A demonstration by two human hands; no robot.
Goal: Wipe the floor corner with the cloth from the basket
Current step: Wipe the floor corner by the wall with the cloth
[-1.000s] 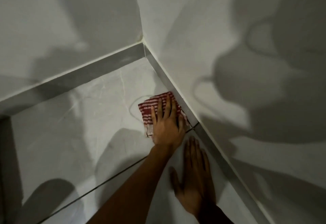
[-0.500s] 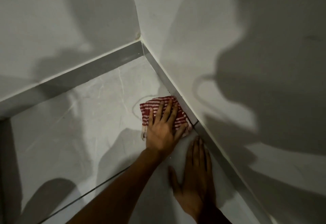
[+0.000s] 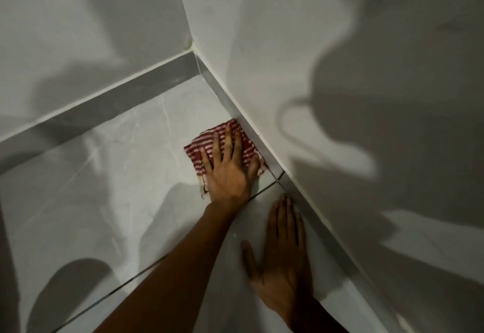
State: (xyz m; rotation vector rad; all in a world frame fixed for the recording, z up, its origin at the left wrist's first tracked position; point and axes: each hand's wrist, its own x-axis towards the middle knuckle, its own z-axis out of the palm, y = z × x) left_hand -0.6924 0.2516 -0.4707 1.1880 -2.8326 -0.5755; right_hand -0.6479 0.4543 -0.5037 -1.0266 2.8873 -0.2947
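Note:
A red-and-white striped cloth (image 3: 207, 142) lies on the pale floor tile, against the grey skirting (image 3: 237, 108) of the right wall. It is a short way out from the floor corner (image 3: 197, 75). My left hand (image 3: 229, 172) presses flat on the cloth with fingers spread, covering its near half. My right hand (image 3: 281, 262) rests palm down on the tile nearer to me, beside the same skirting, holding nothing.
Two white walls meet at the corner, each with a grey skirting strip (image 3: 125, 96) along its base. A dark grout line (image 3: 136, 279) crosses the floor under my left forearm. Strong shadows fall on the walls and floor. No basket is in view.
My left hand has slid the cloth slightly along the right skirting toward the corner. My right hand stays planted on the tile. The view has shifted a little.

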